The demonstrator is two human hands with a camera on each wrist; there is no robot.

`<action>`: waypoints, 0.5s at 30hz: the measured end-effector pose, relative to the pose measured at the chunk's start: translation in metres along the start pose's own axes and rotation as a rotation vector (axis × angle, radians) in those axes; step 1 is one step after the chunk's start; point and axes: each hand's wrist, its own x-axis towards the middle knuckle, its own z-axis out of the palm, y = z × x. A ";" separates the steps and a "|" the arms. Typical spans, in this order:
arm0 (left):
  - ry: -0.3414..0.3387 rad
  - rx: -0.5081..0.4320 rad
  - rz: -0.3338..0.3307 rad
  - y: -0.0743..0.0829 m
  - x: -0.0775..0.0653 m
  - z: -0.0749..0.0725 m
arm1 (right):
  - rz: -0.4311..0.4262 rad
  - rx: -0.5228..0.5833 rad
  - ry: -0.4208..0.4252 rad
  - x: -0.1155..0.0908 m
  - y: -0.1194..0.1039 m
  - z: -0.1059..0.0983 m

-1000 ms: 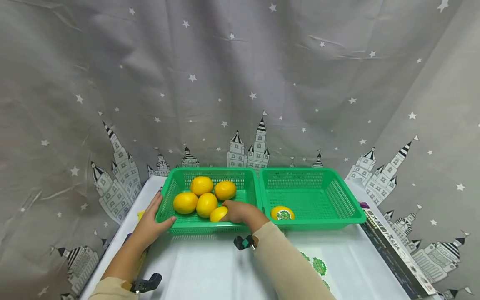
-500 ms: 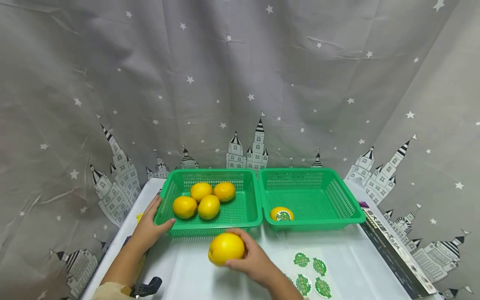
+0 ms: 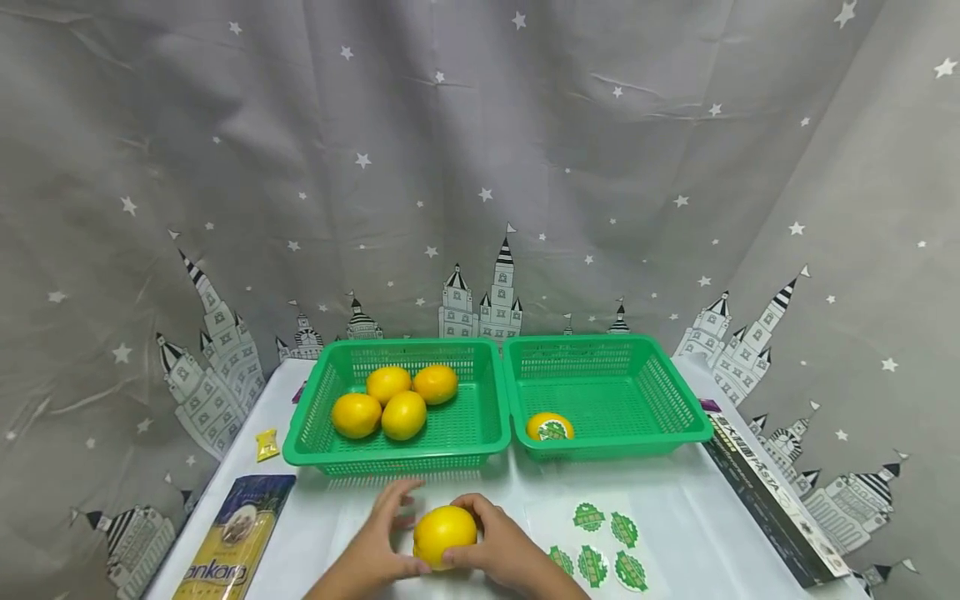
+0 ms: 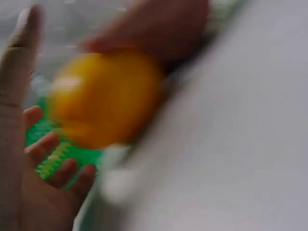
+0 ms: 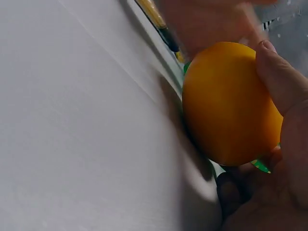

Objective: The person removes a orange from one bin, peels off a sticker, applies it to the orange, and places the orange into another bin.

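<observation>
Left hand [image 3: 382, 542] has moved from the left basket [image 3: 405, 458] to lower centre, its fingers spread and loosely curved beside the yellow fruit [image 3: 444, 536]; whether it touches cannot be told. Right hand [image 3: 504, 543] grips that fruit between thumb and fingers over the tabletop [image 3: 318, 517], lower in the frame than before. Four other fruits [image 3: 402, 408] remain in the left basket; one stickered fruit [image 3: 543, 423] lies in the right basket [image 3: 615, 443].

An oval yellow lemon [image 3: 446, 536] and the left hand [image 3: 381, 540] (at its nine o'clock) have quit the fuller green plastic basket [image 3: 393, 461].
</observation>
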 end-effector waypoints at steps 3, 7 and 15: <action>-0.156 0.013 -0.068 -0.008 0.000 0.018 | -0.002 0.034 0.003 0.000 -0.002 0.001; -0.154 0.030 -0.083 -0.014 0.003 0.023 | -0.028 0.083 0.009 -0.014 -0.004 -0.015; -0.158 -0.005 -0.143 -0.014 0.001 0.023 | -0.009 -0.641 0.008 -0.072 0.006 -0.088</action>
